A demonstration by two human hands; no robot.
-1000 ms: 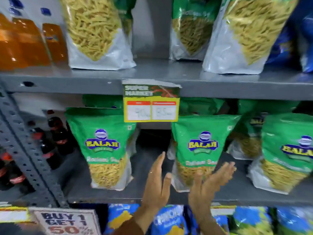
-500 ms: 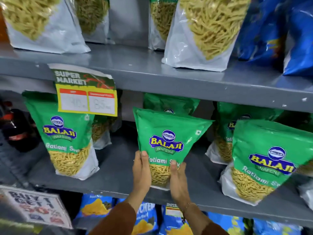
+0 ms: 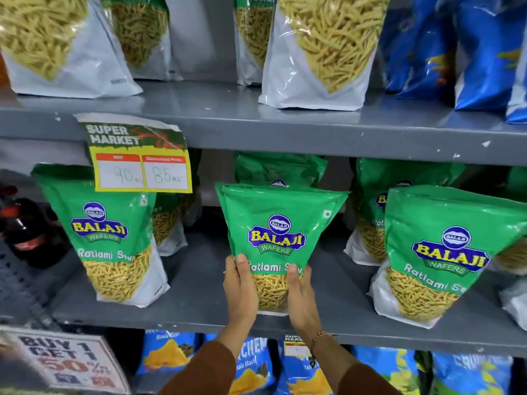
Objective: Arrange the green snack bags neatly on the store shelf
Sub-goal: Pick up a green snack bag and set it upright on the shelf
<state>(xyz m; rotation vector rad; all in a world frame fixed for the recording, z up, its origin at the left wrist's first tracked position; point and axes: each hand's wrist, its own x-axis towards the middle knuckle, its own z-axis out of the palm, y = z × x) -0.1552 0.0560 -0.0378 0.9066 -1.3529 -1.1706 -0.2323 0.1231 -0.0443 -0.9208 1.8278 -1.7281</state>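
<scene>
Both hands, the left hand (image 3: 239, 292) and right hand (image 3: 301, 300), clasp the lower sides of the middle green snack bag (image 3: 281, 232), upright near the front of the grey shelf (image 3: 199, 303), between a matching left bag (image 3: 108, 238) and right bag (image 3: 445, 252), below a yellow price tag (image 3: 142, 163).

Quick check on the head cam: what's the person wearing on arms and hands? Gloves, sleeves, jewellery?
No gloves: the left hand and the right hand are bare. Both forearms wear long brown sleeves that end short of the wrists. A thin beaded bracelet circles the right wrist. No rings or watch are visible.
</scene>
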